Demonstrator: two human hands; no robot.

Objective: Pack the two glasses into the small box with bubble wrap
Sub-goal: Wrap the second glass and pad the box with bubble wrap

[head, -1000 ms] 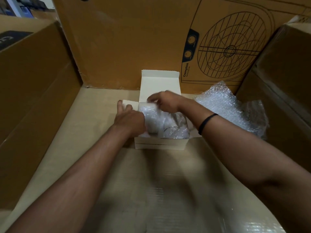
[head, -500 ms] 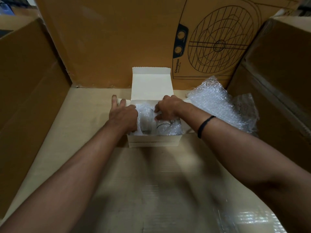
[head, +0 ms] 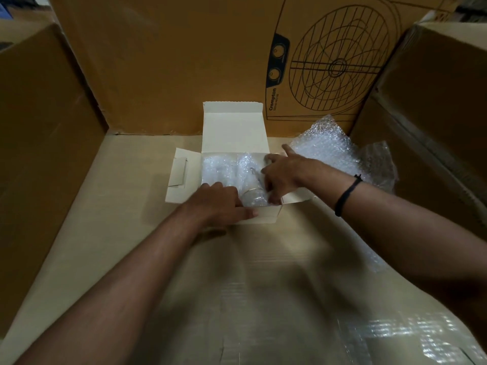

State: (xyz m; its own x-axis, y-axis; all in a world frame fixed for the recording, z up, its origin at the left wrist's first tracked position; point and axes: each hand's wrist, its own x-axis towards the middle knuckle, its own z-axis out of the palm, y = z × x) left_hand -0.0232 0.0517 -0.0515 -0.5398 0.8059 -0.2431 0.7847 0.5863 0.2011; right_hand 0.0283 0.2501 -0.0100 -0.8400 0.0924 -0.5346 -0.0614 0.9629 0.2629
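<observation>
— Where are the glasses (head: 253, 198) lying?
— Both are lying side by side inside the small box (head: 266, 219), covered in bubble wrap (head: 213, 167).
— And the hands?
— The left hand (head: 216, 204) is gripping the box's front wall, with the thumb outside. The right hand (head: 284, 172) is curling over the right glass, with the forefinger pointing out. Whether it is gripping, I cannot tell.

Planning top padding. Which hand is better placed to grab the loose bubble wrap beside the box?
Right. The right hand, on the wrapped glass at the small box's right side, is next to the loose bubble wrap; the left hand grips its near wall, farther away.
</observation>
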